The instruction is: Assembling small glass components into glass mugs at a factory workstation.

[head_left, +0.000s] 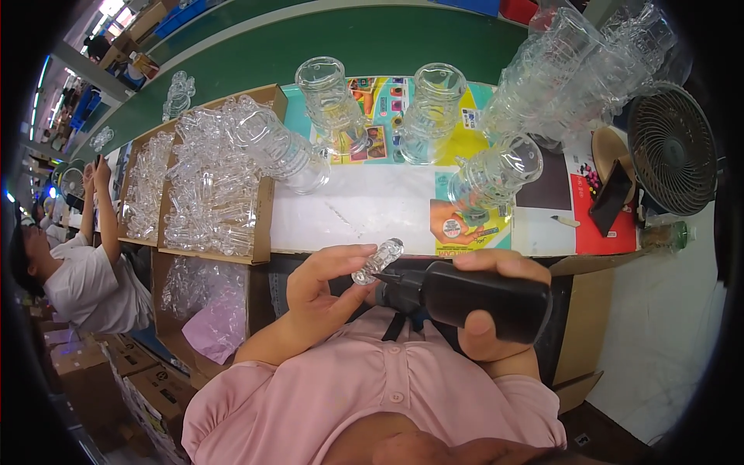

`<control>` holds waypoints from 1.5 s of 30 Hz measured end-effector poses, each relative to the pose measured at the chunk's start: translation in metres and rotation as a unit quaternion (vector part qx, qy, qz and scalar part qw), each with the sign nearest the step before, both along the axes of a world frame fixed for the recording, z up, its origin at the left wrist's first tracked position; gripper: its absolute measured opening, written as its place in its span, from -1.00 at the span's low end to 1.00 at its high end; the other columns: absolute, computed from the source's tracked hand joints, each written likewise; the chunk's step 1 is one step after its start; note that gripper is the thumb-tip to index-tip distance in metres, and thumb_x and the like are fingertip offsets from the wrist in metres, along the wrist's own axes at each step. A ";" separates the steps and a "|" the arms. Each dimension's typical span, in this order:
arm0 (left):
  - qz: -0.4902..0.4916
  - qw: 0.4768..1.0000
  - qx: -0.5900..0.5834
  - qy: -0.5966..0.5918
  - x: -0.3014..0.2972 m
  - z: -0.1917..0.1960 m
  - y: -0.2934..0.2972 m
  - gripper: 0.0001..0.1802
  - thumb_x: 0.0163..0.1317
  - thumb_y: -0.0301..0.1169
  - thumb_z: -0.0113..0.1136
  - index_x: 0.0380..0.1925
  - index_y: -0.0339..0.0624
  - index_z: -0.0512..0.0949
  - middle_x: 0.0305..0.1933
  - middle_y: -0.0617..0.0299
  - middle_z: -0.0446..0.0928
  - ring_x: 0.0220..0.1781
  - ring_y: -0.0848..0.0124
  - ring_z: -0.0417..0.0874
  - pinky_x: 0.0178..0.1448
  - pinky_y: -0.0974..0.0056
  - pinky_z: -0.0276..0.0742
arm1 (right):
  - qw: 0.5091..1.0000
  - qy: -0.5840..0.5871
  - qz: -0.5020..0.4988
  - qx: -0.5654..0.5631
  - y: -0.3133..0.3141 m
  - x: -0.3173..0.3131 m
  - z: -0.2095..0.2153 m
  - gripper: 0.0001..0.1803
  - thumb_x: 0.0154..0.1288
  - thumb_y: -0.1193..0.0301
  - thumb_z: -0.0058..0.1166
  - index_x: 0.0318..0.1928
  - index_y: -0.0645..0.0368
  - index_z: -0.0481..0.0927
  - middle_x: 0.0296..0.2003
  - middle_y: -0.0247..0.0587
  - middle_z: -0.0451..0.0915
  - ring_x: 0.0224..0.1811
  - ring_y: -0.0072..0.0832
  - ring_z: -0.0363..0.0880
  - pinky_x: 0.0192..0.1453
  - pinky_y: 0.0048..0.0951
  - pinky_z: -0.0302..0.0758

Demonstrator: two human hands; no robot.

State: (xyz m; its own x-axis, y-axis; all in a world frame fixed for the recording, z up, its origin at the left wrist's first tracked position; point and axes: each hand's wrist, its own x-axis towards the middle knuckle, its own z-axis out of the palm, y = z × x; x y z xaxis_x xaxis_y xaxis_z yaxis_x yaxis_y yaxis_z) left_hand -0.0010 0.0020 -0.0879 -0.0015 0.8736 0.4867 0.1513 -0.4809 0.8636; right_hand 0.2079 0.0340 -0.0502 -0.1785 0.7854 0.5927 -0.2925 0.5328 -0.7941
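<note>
Hands mid-job on one clear piece
Left hand (322, 283) pinching small clear plastic piece (378, 260), right hand (496, 298) clamped on black tool (465, 298) touching it; beyond, finished-looking jars (434, 112), heaped box (263, 225) waiting.

Bright even overhead light, sharp centre, fisheye-bent edges, dark rim

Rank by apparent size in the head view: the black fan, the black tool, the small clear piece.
1. Black fan, though farther off.
2. Black tool in the right hand, close to the camera.
3. Small clear piece in the left hand.
</note>
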 end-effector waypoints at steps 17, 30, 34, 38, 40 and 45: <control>0.152 0.977 -0.138 -0.066 0.001 -0.039 0.083 -0.45 -0.07 -0.60 0.23 0.02 -0.29 0.36 -0.09 0.04 0.43 -0.09 0.26 0.54 -0.02 0.31 0.47 | 0.944 0.277 -0.044 -0.171 0.017 -0.011 0.006 -0.48 0.21 0.14 -0.08 0.08 0.19 0.25 -0.13 -0.12 0.43 -0.25 -0.42 0.51 -0.33 -0.49 0.51; 0.143 0.944 0.023 0.298 -0.031 -0.018 0.031 -0.69 -0.09 -0.48 0.28 -0.25 -0.19 0.53 -0.16 0.04 0.49 -0.07 0.13 0.47 0.02 0.15 0.37 | 0.924 0.366 -0.093 -0.066 0.021 0.002 -0.037 -0.53 0.37 0.44 -0.25 0.27 -0.15 0.13 0.18 0.28 0.10 0.04 -0.05 0.34 0.01 -0.26 0.47; 0.324 0.871 0.026 0.368 -0.087 0.001 0.023 -0.74 -0.10 -0.52 0.26 -0.31 -0.20 0.54 -0.30 0.09 0.47 -0.19 0.16 0.46 -0.12 0.19 0.38 | 0.947 0.313 -0.074 0.003 0.024 -0.002 -0.035 -0.53 0.38 0.46 -0.29 0.26 -0.18 0.13 0.17 0.27 0.11 0.03 -0.07 0.35 0.00 -0.30 0.48; 0.401 0.828 -0.039 0.390 -0.156 0.016 0.050 -0.72 -0.06 -0.42 0.28 -0.30 -0.23 0.53 -0.33 0.12 0.41 -0.28 0.25 0.45 -0.20 0.26 0.39 | 0.954 0.285 -0.097 -0.001 0.023 0.001 -0.034 -0.57 0.36 0.38 -0.24 0.23 -0.01 0.17 0.12 0.19 0.20 0.02 -0.17 0.37 -0.01 -0.34 0.47; 0.412 0.824 -0.039 0.387 -0.183 0.012 0.074 -0.73 -0.03 -0.37 0.26 -0.30 -0.23 0.53 -0.34 0.11 0.40 -0.29 0.24 0.44 -0.20 0.25 0.39 | 0.954 0.279 -0.106 -0.015 0.022 -0.003 -0.017 -0.56 0.31 0.31 -0.20 0.18 0.10 0.20 0.07 0.12 0.26 0.01 -0.24 0.38 0.01 -0.36 0.43; 0.395 0.760 -0.199 0.476 -0.202 -0.006 0.123 -0.68 0.02 -0.20 0.22 -0.38 -0.26 0.53 -0.30 0.02 0.46 -0.22 0.16 0.50 -0.12 0.19 0.42 | 0.955 0.274 -0.110 -0.029 0.016 -0.011 -0.001 -0.42 0.18 0.12 -0.13 0.05 0.34 0.24 -0.09 -0.04 0.38 -0.04 -0.39 0.40 0.07 -0.45 0.33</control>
